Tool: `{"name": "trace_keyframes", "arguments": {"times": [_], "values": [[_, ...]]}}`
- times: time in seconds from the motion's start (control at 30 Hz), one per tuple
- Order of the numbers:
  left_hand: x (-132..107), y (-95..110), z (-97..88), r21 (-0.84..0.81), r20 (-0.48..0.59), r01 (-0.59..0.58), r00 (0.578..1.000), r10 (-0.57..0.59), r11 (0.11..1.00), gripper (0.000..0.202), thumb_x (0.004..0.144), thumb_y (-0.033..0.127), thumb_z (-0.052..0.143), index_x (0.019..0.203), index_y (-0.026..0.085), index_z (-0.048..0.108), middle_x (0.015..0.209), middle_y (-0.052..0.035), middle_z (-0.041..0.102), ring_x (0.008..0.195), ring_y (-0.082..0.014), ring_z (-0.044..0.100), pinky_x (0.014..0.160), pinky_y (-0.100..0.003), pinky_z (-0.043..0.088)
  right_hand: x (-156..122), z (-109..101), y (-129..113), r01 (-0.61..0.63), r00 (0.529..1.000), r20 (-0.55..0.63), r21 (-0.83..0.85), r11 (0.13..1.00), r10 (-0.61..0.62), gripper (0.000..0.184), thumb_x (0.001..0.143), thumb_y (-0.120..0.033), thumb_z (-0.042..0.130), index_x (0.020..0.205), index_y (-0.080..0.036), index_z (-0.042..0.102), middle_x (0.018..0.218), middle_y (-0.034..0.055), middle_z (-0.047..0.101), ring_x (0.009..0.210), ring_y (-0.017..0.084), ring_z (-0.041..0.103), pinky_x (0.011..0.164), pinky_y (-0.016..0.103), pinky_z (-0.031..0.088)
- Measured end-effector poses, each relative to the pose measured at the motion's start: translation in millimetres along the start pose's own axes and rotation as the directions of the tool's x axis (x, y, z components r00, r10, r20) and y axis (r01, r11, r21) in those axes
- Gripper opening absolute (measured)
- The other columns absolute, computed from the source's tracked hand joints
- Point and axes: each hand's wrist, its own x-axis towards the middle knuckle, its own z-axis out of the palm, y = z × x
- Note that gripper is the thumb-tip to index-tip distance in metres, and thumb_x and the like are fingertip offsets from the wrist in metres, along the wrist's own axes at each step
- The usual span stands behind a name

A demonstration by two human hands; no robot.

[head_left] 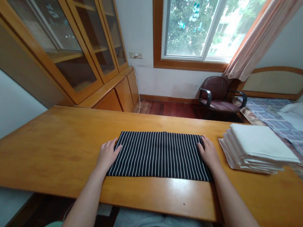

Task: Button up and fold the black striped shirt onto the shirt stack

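A black cloth with thin white stripes point(158, 155) lies flat on the wooden table in a wide, neat rectangle, apparently folded. At its left edge rests my left hand point(108, 155), with the thumb over the fabric and the other fingers stretched along the side. My right hand point(208, 151) touches the upper right corner and right edge, its thumb spread away from the fingers and lying on the stripes. Both hands are open, low against the tabletop. Whether any fingertips are tucked under the cloth cannot be made out.
A stack of folded white cloths point(261, 146) sits on the table point(59, 148) to the right. Beyond the table are a glass-door cabinet point(92, 60), a maroon armchair point(218, 94) and a bed point(274, 112). A white cord point(137, 84) hangs from a wall socket.
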Motion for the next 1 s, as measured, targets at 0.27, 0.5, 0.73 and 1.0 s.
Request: {"name": "trace_keyframes", "arguments": {"times": [0.27,0.5,0.73,1.0], "values": [[-15,-10,-11.7,-0.318,0.281,0.261,0.944,-0.172,0.912,0.090,0.082,0.051,0.064,0.155,0.015,0.026,0.150,-0.0212,0.045,0.133,-0.0355,0.050,0.108,-0.048,0.043,-1,-13,2,-0.110,0.986,-0.097,0.260,0.959,0.139,0.047,0.093,-0.041,0.044,0.125,-0.014,0.066,0.129,0.0154,0.066,0.123,0.029,0.059,0.110,0.050,0.042],[-19,-12,-11.8,-0.584,0.402,0.332,0.911,-0.092,0.741,0.092,0.081,0.045,0.070,0.156,0.022,0.022,0.156,-0.0148,0.040,0.138,-0.0286,0.048,0.114,-0.040,0.041,-3,-18,-1,-0.140,0.976,-0.112,0.330,0.934,0.186,0.041,0.089,-0.038,0.048,0.116,-0.017,0.070,0.122,0.0126,0.070,0.117,0.027,0.062,0.107,0.048,0.044],[-25,0,-13.7,-0.647,0.324,0.274,0.944,-0.069,0.711,0.078,0.087,0.037,0.062,0.156,0.026,0.027,0.159,-0.0115,0.037,0.140,-0.0279,0.045,0.115,-0.044,0.040,-2,-22,-4,-0.058,0.985,-0.143,0.252,0.966,0.097,0.037,0.089,-0.033,0.046,0.113,-0.017,0.070,0.119,0.0121,0.070,0.114,0.027,0.062,0.106,0.049,0.045],[-15,13,-36.1,-0.498,0.212,0.159,0.976,-0.058,0.852,0.071,0.090,0.033,0.055,0.155,0.022,0.028,0.156,-0.0118,0.041,0.139,-0.0269,0.047,0.113,-0.041,0.043,-10,-27,-70,0.174,0.983,0.044,0.109,0.979,-0.179,0.037,0.091,-0.024,0.048,0.120,-0.024,0.070,0.128,0.0098,0.066,0.122,0.030,0.055,0.110,0.053,0.042]]}}
